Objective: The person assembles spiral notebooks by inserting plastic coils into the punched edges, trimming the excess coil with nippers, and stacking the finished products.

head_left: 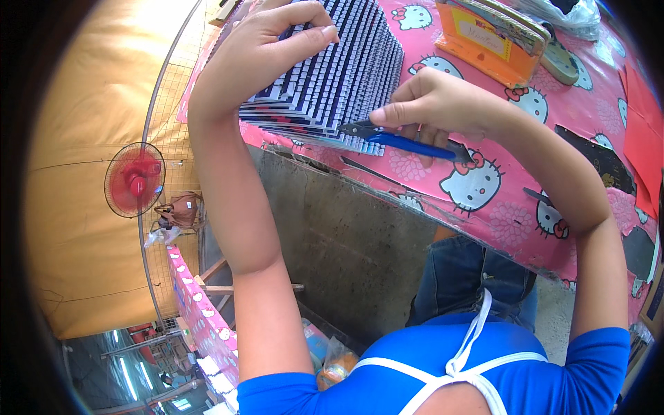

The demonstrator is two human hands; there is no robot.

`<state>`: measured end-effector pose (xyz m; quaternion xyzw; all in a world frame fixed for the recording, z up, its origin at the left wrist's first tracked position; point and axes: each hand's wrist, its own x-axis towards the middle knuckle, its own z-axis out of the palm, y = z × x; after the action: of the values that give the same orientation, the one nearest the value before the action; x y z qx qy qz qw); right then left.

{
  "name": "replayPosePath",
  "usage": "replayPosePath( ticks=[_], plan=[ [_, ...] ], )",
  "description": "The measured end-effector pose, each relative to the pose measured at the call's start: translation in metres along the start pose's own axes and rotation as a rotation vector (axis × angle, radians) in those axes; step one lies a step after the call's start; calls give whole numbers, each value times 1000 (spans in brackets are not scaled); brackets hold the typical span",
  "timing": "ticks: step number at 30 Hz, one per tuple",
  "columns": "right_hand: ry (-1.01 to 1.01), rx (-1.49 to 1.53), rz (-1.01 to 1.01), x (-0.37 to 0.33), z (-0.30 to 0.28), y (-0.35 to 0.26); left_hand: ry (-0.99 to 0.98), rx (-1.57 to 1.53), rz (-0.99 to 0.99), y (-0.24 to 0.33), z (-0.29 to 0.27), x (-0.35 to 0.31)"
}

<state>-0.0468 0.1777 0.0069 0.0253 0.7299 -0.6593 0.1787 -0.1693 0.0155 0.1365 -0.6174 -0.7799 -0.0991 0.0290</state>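
Observation:
A tall stack of printed sheets [325,76], dark blue and white in stepped rows, lies near the table's edge. My left hand [277,41] rests over its upper left side, thumb and index finger apart; the other fingers are partly cut off by the picture's top. In my right hand [429,111] is a utility knife [408,143] with a blue handle and a dark head. The fingers are wrapped round it, and its dark tip points left at the stack's near right corner. Whether the tip touches the sheets, I cannot tell.
A pink cloth with cartoon cats [474,183] covers the table. An orange box [477,34] stands at the back right, red paper [643,145] at the far right. Dark strips lie along the edge. A red fan [136,181] is on the left, before a yellow sheet [90,104].

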Motion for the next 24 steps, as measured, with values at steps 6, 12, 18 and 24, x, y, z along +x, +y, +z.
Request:
replayPosePath(
  ticks=[6,12,18,24],
  plan=[
    [316,-668,-598,-10,12,19,8,21,-10,-2,2,-3],
    [601,-909,-1053,-2,13,42,0,-73,-10,-1,1,1],
    [354,-686,-886,7,10,37,-10,-62,-45,-1,1,-2],
    [-190,270,160,-3,0,15,-39,-209,-144,1,4,-1]
  ],
)
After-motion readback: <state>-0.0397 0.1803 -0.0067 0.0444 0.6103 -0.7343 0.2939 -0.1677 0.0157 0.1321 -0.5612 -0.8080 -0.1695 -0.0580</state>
